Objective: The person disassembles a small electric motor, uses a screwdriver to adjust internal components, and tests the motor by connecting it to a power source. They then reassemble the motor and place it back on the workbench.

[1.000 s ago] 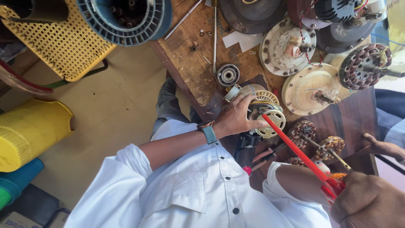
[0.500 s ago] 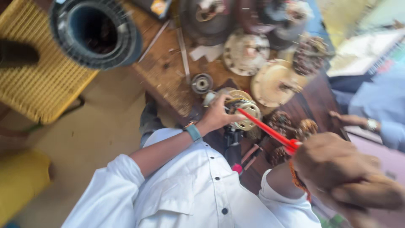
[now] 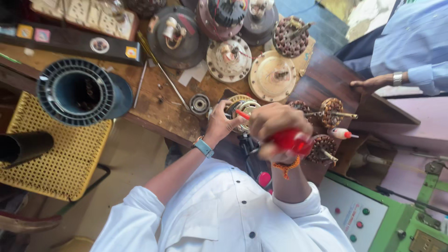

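My left hand (image 3: 220, 124), with a blue watch on the wrist, grips a small round motor stator with copper windings (image 3: 244, 105) at the near edge of the wooden workbench (image 3: 163, 109). My right hand (image 3: 275, 125) is closed around the red handle of a screwdriver (image 3: 290, 140). Its red shaft reaches left, and the tip rests against the stator. Most of the stator is hidden behind my two hands.
A bearing (image 3: 199, 103) lies left of the stator. Round motor covers (image 3: 273, 74) and wound armatures (image 3: 331, 109) crowd the bench. A blue ribbed motor housing (image 3: 77, 91) sits left, above a yellow woven stool (image 3: 60, 163). Another person's hand (image 3: 368, 85) rests at the right. A green control panel (image 3: 373, 219) stands lower right.
My right hand has come up from the lower right with the screwdriver and now sits beside my left hand, tip at the stator. The view has swung over the bench.
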